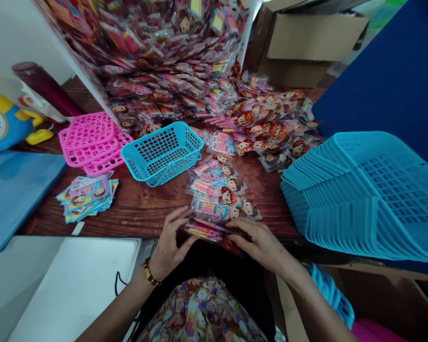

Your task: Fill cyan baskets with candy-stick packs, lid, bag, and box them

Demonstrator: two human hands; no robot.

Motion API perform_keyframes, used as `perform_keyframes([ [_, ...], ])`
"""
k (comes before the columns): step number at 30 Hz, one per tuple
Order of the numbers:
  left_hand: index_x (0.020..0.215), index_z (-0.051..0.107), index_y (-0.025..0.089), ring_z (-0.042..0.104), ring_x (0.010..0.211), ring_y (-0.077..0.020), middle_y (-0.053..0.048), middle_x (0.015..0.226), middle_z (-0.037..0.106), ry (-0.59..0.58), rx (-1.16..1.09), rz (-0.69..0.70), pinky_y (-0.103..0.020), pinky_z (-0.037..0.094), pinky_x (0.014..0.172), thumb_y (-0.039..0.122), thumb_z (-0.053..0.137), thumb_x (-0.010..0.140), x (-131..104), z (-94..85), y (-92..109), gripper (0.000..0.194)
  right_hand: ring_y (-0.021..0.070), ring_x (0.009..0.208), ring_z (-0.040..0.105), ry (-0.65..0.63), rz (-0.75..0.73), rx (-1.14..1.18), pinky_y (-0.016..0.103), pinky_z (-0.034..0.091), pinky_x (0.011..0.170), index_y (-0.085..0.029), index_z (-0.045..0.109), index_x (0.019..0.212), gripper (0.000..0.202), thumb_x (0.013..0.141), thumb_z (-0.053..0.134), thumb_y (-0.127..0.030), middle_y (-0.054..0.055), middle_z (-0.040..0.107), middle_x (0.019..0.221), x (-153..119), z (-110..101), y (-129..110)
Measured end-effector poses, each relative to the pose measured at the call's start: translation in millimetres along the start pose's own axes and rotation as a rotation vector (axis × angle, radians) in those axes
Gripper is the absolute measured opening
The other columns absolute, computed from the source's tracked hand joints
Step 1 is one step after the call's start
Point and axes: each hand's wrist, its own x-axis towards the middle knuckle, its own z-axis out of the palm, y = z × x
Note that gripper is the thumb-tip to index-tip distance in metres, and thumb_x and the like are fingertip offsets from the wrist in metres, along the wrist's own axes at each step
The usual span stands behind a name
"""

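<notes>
Between my two hands, at the table's front edge, is a small stack of clear plastic packets (205,231) with pink and yellow sticks and printed cartoon cards. My left hand (169,242), with a beaded bracelet on the wrist, pinches the stack's left end. The right end is gripped by my right hand (258,240), thumb and fingers together. Just beyond them, several similar packets (217,207) lie overlapping on the dark wooden table (139,211). A blue plastic basket (164,154) stands behind, to the left of these packets.
A large heap of packets (164,80) spills from a white-walled container at the back. Nested blue baskets (349,199) stand at right. Pink baskets (94,142) and a pile of printed cards (87,197) sit at left. A cardboard box (314,38) is at the back right.
</notes>
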Motion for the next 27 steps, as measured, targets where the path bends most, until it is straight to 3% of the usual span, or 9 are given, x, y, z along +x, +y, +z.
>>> perform_keyframes([
  [4, 0.127, 0.044, 0.021, 0.046, 0.133, -0.0270, -0.014, 0.137, 0.050, 0.007, 0.009, 0.008, -0.050, 0.043, 0.109, 0.015, 0.063, 0.090, 0.7, -0.3, -0.2, 0.042, 0.0210, 0.105, 0.066, -0.028, 0.029, 0.006, 0.031, 0.049, 0.091, -0.025, 0.068, 0.114, 0.025, 0.091, 0.065, -0.034, 0.003, 0.072, 0.114, 4.0, -2.6, -0.5],
  [10, 0.124, 0.046, 0.018, 0.048, 0.131, -0.0258, -0.015, 0.137, 0.049, 0.018, 0.036, 0.035, -0.047, 0.045, 0.108, 0.013, 0.066, 0.088, 3.2, -1.6, -0.2, 0.041, 0.0185, 0.097, 0.067, -0.086, -0.027, -0.079, 0.028, 0.047, 0.084, -0.024, 0.070, 0.106, 0.019, 0.093, 0.057, -0.020, 0.002, 0.072, 0.106, 16.3, -6.0, -6.8],
  [16, 0.115, 0.047, 0.018, 0.052, 0.130, -0.0245, -0.016, 0.139, 0.045, 0.010, 0.029, 0.032, -0.044, 0.046, 0.108, 0.007, 0.064, 0.088, 4.1, -2.2, 1.8, 0.034, 0.0202, 0.104, 0.066, -0.119, 0.064, 0.045, 0.029, 0.049, 0.087, -0.026, 0.068, 0.118, 0.034, 0.088, 0.067, -0.043, 0.002, 0.072, 0.116, 9.7, -12.2, -5.0],
  [22, 0.110, 0.048, 0.017, 0.055, 0.127, -0.0238, -0.016, 0.139, 0.042, -0.023, 0.043, 0.065, -0.043, 0.048, 0.106, 0.006, 0.062, 0.089, 3.4, -0.8, 2.2, 0.028, 0.0202, 0.103, 0.067, -0.100, -0.018, -0.103, 0.032, 0.048, 0.090, -0.025, 0.068, 0.115, 0.026, 0.091, 0.060, -0.021, 0.002, 0.072, 0.114, 13.8, -5.5, -5.3],
  [27, 0.108, 0.049, 0.018, 0.058, 0.123, -0.0238, -0.015, 0.136, 0.044, 0.038, 0.072, 0.015, -0.043, 0.048, 0.106, 0.010, 0.068, 0.086, 2.3, -1.5, 1.3, 0.030, 0.0201, 0.102, 0.067, -0.054, 0.023, -0.055, 0.031, 0.048, 0.087, -0.024, 0.067, 0.115, 0.023, 0.094, 0.060, -0.030, 0.003, 0.073, 0.111, 17.4, -6.6, -4.6],
])
